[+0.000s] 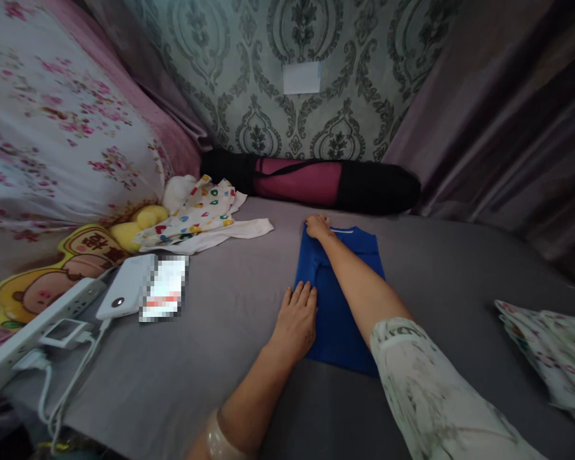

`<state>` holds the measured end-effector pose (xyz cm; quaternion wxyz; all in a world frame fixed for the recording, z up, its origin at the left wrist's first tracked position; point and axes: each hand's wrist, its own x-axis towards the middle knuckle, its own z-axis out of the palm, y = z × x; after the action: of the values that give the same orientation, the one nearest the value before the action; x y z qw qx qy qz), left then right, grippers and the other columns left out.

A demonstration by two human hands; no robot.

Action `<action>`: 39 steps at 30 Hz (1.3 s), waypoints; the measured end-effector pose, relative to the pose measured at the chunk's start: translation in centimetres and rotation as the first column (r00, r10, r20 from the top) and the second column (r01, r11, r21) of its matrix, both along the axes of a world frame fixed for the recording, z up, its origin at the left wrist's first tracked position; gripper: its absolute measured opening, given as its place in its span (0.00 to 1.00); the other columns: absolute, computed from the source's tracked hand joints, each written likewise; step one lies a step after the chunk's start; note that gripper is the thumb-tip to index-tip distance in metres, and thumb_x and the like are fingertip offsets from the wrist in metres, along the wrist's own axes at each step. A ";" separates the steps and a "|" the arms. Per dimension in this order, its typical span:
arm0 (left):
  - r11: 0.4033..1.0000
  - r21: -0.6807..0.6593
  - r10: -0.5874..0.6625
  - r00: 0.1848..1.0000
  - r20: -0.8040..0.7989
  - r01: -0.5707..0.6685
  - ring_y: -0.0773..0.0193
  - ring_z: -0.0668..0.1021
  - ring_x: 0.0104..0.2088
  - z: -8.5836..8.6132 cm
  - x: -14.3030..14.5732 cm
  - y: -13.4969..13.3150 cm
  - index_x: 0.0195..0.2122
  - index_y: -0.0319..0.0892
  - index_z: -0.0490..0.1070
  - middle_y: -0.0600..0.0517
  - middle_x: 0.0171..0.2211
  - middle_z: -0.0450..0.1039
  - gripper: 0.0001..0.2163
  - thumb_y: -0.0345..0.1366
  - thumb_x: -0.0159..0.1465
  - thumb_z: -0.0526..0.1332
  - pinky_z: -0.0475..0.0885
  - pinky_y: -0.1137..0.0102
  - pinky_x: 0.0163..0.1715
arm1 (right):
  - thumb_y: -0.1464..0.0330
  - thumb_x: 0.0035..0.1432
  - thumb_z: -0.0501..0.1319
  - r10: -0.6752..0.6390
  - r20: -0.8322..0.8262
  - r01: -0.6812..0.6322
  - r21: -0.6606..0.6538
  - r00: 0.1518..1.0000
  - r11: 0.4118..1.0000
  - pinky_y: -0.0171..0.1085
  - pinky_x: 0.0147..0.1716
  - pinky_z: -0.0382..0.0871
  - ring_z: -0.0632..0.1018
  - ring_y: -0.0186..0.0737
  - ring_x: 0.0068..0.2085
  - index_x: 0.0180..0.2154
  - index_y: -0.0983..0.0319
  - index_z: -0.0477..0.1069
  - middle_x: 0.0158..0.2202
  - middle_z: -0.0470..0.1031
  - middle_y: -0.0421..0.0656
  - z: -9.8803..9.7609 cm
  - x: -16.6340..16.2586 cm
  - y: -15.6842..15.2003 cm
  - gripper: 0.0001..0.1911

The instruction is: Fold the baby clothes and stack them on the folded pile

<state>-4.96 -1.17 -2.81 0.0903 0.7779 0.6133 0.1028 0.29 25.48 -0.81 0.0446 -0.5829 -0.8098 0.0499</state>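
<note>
Blue fabric garment appears part-folded, wrinkles remaining, under flat, empty left hand; right hand curled at far corner, grip unclear.

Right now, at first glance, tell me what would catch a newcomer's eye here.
The bright blue garment stands out first, on the grey sheet, with the left hand over its left edge and the right hand at its far left corner. Behind it, a long black-and-magenta bag lies at the foot of the patterned wall. White cloth with pink flowers takes up the upper left.
</note>
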 end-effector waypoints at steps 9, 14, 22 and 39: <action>0.997 0.052 0.049 0.999 -0.005 -0.048 0.51 0.52 0.66 -1.0 0.4 -0.4 0.65 0.33 0.51 0.40 0.67 0.49 0.27 0.46 0.70 0.41 0.51 0.51 0.63 | 0.72 0.60 0.55 0.045 0.035 -0.043 -0.051 0.998 0.998 0.49 0.52 0.54 0.62 0.54 0.57 0.46 0.61 0.74 0.53 0.70 0.50 0.2 0.3 1.6 0.15; 0.997 0.047 0.060 0.997 -0.037 -0.059 0.49 0.50 0.67 -1.4 0.6 -0.6 0.66 0.33 0.50 0.39 0.67 0.46 0.33 0.53 0.68 0.38 0.49 0.48 0.63 | 0.73 0.58 0.54 -0.064 -0.063 0.072 0.122 0.996 0.990 0.48 0.52 0.52 0.61 0.53 0.57 0.50 0.64 0.72 0.54 0.67 0.52 -1.3 0.0 0.7 0.18; 0.994 0.084 0.073 0.991 -0.113 -0.064 0.50 0.52 0.67 -1.6 0.5 -0.6 0.66 0.37 0.50 0.42 0.67 0.47 0.33 0.55 0.68 0.37 0.50 0.45 0.62 | 0.75 0.59 0.53 -0.137 -0.212 0.175 0.172 0.968 0.970 0.46 0.52 0.55 0.63 0.51 0.56 0.50 0.64 0.70 0.54 0.67 0.52 -3.5 -0.9 0.3 0.18; 0.998 -0.047 0.043 0.994 -0.104 -0.048 0.49 0.49 0.67 0.3 -0.1 -1.1 0.66 0.33 0.49 0.39 0.67 0.44 0.33 0.53 0.68 0.40 0.47 0.44 0.62 | 0.56 0.67 0.35 0.128 -0.103 -0.131 -0.019 0.986 0.991 0.48 0.64 0.34 0.43 0.46 0.68 0.66 0.73 0.47 0.68 0.44 0.52 -2.3 3.8 -9.0 0.35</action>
<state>-5.08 -2.31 -2.53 0.0753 0.7654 0.6373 0.0497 4.06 16.51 -3.13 0.0748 -0.5263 -0.8419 0.0929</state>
